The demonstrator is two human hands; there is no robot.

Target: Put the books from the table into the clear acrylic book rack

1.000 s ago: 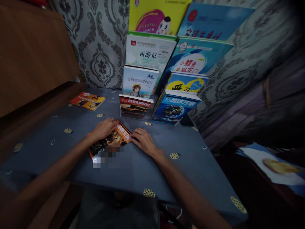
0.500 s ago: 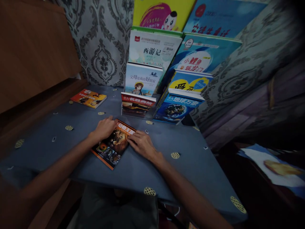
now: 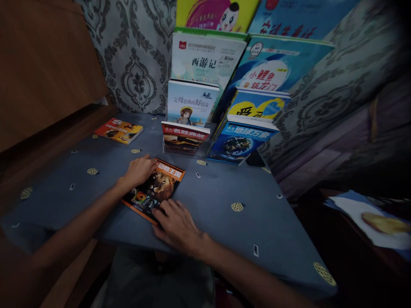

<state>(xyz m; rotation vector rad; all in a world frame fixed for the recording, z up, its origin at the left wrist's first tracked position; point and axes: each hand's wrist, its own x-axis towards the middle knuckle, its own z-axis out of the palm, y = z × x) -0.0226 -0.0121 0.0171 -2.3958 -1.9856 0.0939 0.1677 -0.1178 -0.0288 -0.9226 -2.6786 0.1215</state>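
In my head view, the lion-covered book [image 3: 165, 183] lies closed and flat on the bench [image 3: 212, 209], close to the near edge and turned at an angle, its title end pointing away from me. The cover is mostly dark. Its far end carries white Chinese characters on an orange band, the first of them partly hidden. Below that I see a lion's face in tawny browns with a shaggy mane, and nearer me a cluster of smaller pictures, one round and orange. A thin orange strip runs along the near edge.

My left hand [image 3: 139, 172] rests over the book's left side, fingers close together and reaching to its far left corner; I can't tell whether the thumb pinches the edge. My right hand [image 3: 178, 224] lies palm down at the near right corner, fingers loosely spread, their tips over the small pictures.

An orange book [image 3: 118, 131] lies flat, well apart, at the far left. Behind the lion-covered book, a red book [image 3: 185, 137] and a blue book [image 3: 238, 143] lean at the front of the upright rows of books.
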